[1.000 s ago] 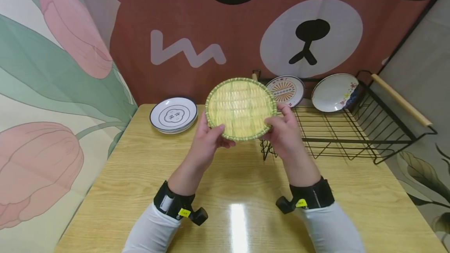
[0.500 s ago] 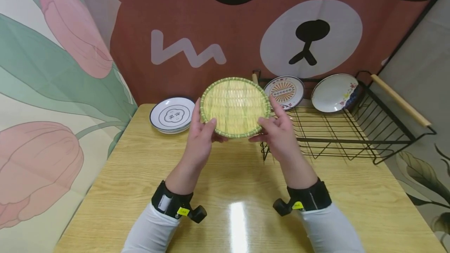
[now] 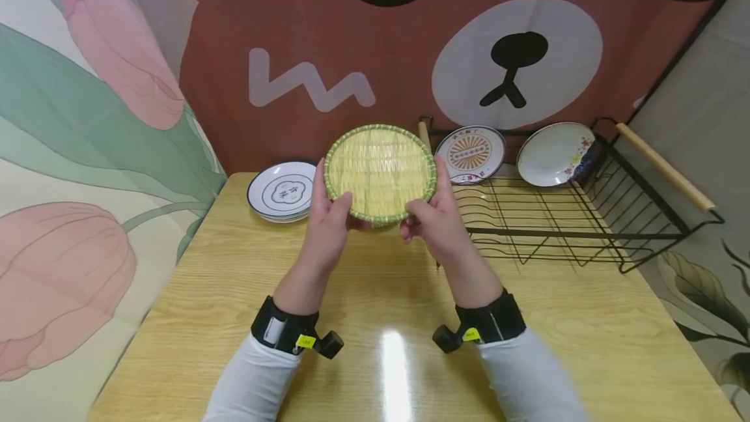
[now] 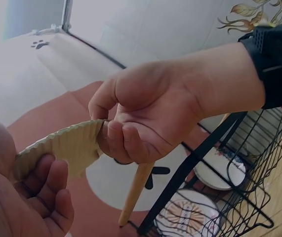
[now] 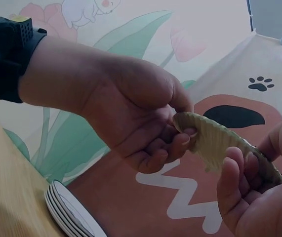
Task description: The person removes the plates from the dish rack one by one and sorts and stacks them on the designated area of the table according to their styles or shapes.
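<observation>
A round woven bamboo basket [image 3: 379, 171], yellow-green with a bound rim, is held up above the table between both hands. My left hand [image 3: 328, 217] grips its left edge, thumb on the near rim and fingers underneath. On the opposite side my right hand [image 3: 436, 217] pinches the rim between thumb and curled fingers. The left wrist view shows the basket [image 4: 74, 148] edge-on, with the fingers of both hands curled below it. From the right wrist the basket's [image 5: 215, 140] ribbed side shows between the hands.
A stack of blue-rimmed white plates [image 3: 275, 194] sits at the table's back left. On the right stands a black wire dish rack [image 3: 545, 213] with wooden handles. A plate with an orange pattern [image 3: 471, 154] and a floral plate [image 3: 551, 155] lean at its back.
Both hands have carried the basket a little to the left, and it now overlaps the rack less. My right hand has shifted its fingers along the rim. The plates and rack stay put.
</observation>
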A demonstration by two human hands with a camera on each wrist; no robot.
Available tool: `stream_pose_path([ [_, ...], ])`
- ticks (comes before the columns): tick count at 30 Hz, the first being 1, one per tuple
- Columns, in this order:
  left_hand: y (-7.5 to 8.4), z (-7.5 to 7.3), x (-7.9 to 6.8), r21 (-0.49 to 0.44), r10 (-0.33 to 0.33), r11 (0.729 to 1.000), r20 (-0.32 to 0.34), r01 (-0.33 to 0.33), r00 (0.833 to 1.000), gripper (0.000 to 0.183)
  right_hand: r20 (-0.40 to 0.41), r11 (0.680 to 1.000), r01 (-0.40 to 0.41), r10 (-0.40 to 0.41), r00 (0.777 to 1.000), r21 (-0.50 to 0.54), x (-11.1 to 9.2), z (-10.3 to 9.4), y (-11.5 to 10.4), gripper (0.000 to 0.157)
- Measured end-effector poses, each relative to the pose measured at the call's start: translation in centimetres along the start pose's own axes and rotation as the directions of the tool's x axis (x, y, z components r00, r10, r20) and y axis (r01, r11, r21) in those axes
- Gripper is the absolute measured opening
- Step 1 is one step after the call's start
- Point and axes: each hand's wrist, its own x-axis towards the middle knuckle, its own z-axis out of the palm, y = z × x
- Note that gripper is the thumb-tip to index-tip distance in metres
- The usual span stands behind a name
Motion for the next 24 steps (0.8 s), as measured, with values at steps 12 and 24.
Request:
stream_pose_path([
  [12, -0.5, -2.5, 1.5, -0.014, -0.082, 0.997, -0.035, 0.082, 0.996, 0.063, -0.083, 1.0, -0.02, 0.02, 0.996, 0.003, 2.3, 2.2, 2.0, 0.105],
  [24, -5.4, -5.1, 3.5, 0.025, -0.233, 0.97, -0.175, 0.241, 0.956, 0.06, -0.233, 0.983, -0.156, 0.131, 0.964, -0.093, 4.4, 2.0, 7.3, 0.1],
])
